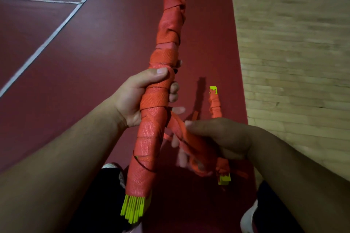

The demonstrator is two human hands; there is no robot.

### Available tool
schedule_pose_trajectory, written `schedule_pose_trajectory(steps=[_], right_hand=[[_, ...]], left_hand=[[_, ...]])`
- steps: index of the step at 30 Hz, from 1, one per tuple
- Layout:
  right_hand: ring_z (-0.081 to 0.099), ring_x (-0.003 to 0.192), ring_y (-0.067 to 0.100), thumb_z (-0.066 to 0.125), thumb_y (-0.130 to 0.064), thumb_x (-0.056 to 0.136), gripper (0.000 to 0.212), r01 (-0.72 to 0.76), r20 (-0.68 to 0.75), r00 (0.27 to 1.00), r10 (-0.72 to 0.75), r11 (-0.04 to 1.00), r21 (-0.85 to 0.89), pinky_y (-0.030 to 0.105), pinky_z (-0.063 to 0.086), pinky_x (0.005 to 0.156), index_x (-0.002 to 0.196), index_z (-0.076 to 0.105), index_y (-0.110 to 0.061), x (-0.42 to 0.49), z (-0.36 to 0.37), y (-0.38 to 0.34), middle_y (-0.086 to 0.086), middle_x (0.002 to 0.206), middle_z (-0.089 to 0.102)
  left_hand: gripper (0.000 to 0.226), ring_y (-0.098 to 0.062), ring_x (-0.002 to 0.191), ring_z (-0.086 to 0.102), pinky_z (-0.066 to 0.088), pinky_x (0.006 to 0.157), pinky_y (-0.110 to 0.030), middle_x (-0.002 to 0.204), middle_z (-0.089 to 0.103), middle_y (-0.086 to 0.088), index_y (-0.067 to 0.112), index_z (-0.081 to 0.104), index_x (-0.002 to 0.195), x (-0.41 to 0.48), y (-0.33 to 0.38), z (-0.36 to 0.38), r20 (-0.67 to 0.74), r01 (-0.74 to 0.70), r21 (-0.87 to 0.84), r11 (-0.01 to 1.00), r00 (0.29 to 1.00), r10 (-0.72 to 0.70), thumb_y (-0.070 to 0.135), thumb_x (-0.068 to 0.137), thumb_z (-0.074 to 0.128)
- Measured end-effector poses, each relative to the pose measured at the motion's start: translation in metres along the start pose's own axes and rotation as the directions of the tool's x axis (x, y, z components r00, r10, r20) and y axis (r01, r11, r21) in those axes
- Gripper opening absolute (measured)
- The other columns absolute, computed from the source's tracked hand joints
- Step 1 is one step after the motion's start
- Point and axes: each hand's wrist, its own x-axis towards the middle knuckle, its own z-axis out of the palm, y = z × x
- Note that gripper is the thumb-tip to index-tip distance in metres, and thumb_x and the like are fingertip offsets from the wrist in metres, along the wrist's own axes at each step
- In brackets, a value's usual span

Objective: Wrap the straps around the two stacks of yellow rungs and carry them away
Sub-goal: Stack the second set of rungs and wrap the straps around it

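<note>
two bundles of yellow rungs, each cased in orange strap. held the larger bundle [162, 85] up over the dark red mat [56, 62], with the left hand [132, 98] wrapped round its middle: thumb laid across the front, fingers curled behind, tips showing at the right edge. ran long and slightly bowed, from the near lower left up and away past the top edge, leaning a little right. woven, ribbed strap [161, 58] wound in crossing spirals along nearly the whole length. only thin flat rung ends [133, 209] left bare at the near end, fanned like a brush, pointing down toward the shoes [249, 217]. found the smaller bundle [215, 104] low at the right, near the first but apart, axis running almost straight away, yellow showing at both tips. could not tell whether lying on the mat or lifted. closed the right hand [223, 138] round a folded loose strap [180, 128] just beside the larger bundle, fingers curled and blurred. pale plank wood floor [293, 43] beyond the mat's right edge, white lines [47, 41] across the mat at left.
</note>
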Motion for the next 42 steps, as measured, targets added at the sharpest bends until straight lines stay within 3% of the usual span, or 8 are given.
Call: schedule_pose_trajectory(steps=[6,10,14,18,27,33,38,42], right_hand=[[0.065,0.070,0.034,0.053,-0.016,0.093,0.035,0.201,-0.220,0.956,-0.195,0.980,0.003,0.038,0.048,0.068,0.113,0.053,0.013,0.006,-0.007,-0.001,0.022,0.081,0.069],[0.062,0.067,0.025,0.054,-0.014,0.100,0.027,0.137,-0.321,0.919,-0.227,0.950,-0.279,0.036,0.049,0.068,0.109,0.055,0.011,0.002,-0.009,-0.005,0.013,0.073,0.068],[0.055,0.050,0.015,0.058,-0.027,0.099,0.015,-0.017,-0.298,0.941,-0.162,0.854,-0.520,0.032,0.044,0.053,0.104,0.056,-0.013,-0.002,-0.010,-0.010,0.003,0.062,0.067],[0.039,0.043,0.014,0.045,-0.034,0.104,0.023,0.044,-0.325,0.925,-0.195,0.907,-0.418,0.026,0.032,0.045,0.096,0.054,-0.014,-0.006,-0.008,-0.012,0.001,0.054,0.061],[0.045,0.040,0.017,0.054,-0.037,0.087,0.021,0.263,-0.304,0.905,-0.296,0.954,-0.145,0.023,0.035,0.039,0.092,0.054,-0.016,-0.007,-0.012,-0.011,0.011,0.064,0.067],[0.067,0.059,0.019,0.066,-0.019,0.087,0.015,0.272,-0.242,0.942,-0.231,0.950,0.151,0.028,0.058,0.057,0.084,0.057,-0.007,-0.009,-0.014,-0.011,0.011,0.071,0.068],[0.065,0.064,0.030,0.069,-0.019,0.084,0.009,0.130,-0.156,0.978,-0.137,0.990,-0.056,0.039,0.054,0.065,0.077,0.066,-0.013,-0.008,-0.020,-0.006,0.016,0.077,0.067],[0.061,0.055,0.025,0.070,-0.022,0.081,0.023,0.075,-0.275,0.952,-0.137,0.972,-0.223,0.033,0.050,0.054,0.091,0.056,-0.008,-0.007,-0.019,-0.008,0.008,0.064,0.066]], left_hand=[[0.083,-0.018,0.070,0.060,0.057,0.081,-0.047,0.080,0.058,-0.006,0.023,0.048,0.138,0.000,0.001,-0.002,-0.014,-0.022,0.004,1.000,1.000,0.022,0.030,0.066,0.088],[0.081,-0.018,0.070,0.061,0.057,0.086,-0.046,0.080,0.059,-0.006,0.023,0.052,0.134,0.001,0.002,-0.004,-0.053,-0.046,0.017,0.999,0.997,0.047,0.031,0.062,0.089],[0.082,-0.018,0.068,0.061,0.056,0.088,-0.044,0.079,0.059,-0.005,0.023,0.051,0.135,0.001,0.002,-0.006,-0.054,-0.035,0.029,0.999,0.998,0.037,0.031,0.062,0.089],[0.088,-0.018,0.067,0.059,0.055,0.088,-0.044,0.079,0.058,-0.006,0.022,0.048,0.139,-0.001,0.002,-0.007,-0.049,-0.021,0.034,0.999,0.999,0.023,0.031,0.062,0.089],[0.078,-0.018,0.070,0.059,0.055,0.085,-0.044,0.081,0.059,-0.005,0.022,0.048,0.137,-0.002,0.004,-0.008,0.004,-0.045,-0.010,0.999,0.999,0.045,0.030,0.068,0.085],[0.077,-0.017,0.071,0.061,0.052,0.089,-0.045,0.082,0.060,-0.004,0.024,0.049,0.136,-0.002,0.005,-0.012,-0.006,-0.031,-0.003,1.000,1.000,0.031,0.032,0.068,0.084],[0.077,-0.017,0.071,0.059,0.053,0.088,-0.043,0.081,0.059,-0.004,0.024,0.048,0.135,-0.002,0.005,-0.012,-0.015,-0.019,-0.010,1.000,1.000,0.019,0.031,0.068,0.084],[0.077,-0.018,0.069,0.058,0.054,0.085,-0.041,0.080,0.058,-0.004,0.023,0.050,0.133,-0.002,0.007,-0.013,-0.047,-0.033,0.012,0.999,0.998,0.033,0.031,0.065,0.086]])
